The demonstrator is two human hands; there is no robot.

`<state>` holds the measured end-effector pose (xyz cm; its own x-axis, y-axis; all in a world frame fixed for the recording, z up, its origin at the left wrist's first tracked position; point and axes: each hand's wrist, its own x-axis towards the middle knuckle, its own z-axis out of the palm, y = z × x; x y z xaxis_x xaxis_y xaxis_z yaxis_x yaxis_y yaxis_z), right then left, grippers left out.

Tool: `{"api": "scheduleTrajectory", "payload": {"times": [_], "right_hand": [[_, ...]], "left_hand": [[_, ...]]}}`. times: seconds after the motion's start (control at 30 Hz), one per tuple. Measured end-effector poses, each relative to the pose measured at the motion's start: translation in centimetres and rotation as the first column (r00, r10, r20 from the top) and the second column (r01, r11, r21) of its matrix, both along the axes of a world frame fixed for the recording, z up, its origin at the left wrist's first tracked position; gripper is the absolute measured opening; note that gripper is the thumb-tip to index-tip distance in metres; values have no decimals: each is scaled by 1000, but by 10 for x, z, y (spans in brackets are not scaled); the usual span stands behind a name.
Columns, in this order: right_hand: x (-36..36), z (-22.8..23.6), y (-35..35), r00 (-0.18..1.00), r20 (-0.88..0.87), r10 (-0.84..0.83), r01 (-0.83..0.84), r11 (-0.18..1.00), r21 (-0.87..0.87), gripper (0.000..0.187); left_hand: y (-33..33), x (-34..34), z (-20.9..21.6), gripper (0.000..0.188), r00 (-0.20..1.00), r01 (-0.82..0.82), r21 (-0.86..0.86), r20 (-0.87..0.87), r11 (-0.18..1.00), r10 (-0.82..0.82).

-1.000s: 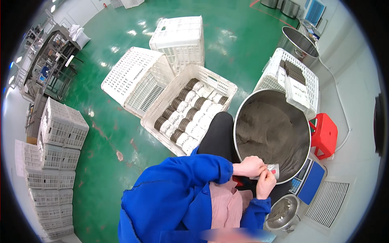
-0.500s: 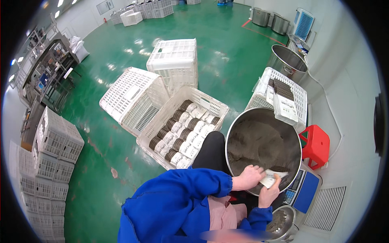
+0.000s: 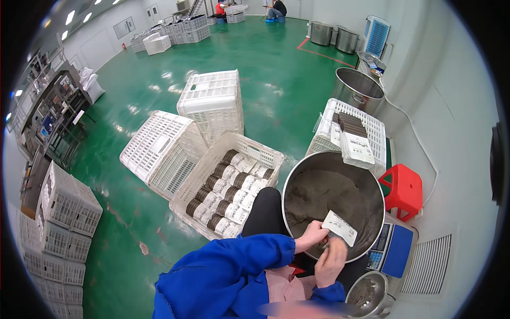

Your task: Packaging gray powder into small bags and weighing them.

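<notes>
Over the near rim of a large round steel pot [image 3: 380,234] filled with grey-brown powder [image 3: 324,191], I hold a white printed packet [image 3: 340,227]. My left hand [image 3: 312,235] grips its left edge between thumb and fingers. The packet lies tilted, its upper corner pointing away from me. My right hand [image 3: 330,261] is just below, fingertips at the packet's lower edge. Those fingers are smeared by motion, so whether they hold anything cannot be made out. Powder lies in the pot just beyond both hands.
Left of the pot, a white crate [image 3: 183,204] holds rows of white-and-brown packets. More packets [image 3: 355,146] lie on an upturned crate [image 3: 378,133] behind the pot. At right are a red stool [image 3: 406,191], a blue-topped scale [image 3: 399,251] and a steel bowl [image 3: 367,292].
The packet has turned and moved slightly left. My left hand now grips its edge, while my right hand has shifted below it. The view has tilted up, showing two people far off.
</notes>
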<state>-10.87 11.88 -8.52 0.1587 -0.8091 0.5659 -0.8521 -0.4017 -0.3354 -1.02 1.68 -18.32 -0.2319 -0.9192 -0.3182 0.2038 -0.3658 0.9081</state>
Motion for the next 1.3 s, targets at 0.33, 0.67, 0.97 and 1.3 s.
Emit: {"api": "scheduleTrajectory", "payload": {"times": [0.33,0.67,0.97,1.3], "right_hand": [[-23,-12,-20,983,141,-120,90,975,204,32],[-65,-59,-39,726,635,-265,-140,847,513,36],[-52,-71,-44,169,932,-320,-264,897,356,45],[-76,-137,38,-454,866,-210,-578,809,-106,58]], "left_hand": [[0,3,72,30,792,239,-481,599,843,117],[15,-4,86,19,668,516,-718,679,467,305],[11,-17,63,14,469,725,-540,841,427,269],[112,-5,83,17,603,794,-606,796,60,61]]}}
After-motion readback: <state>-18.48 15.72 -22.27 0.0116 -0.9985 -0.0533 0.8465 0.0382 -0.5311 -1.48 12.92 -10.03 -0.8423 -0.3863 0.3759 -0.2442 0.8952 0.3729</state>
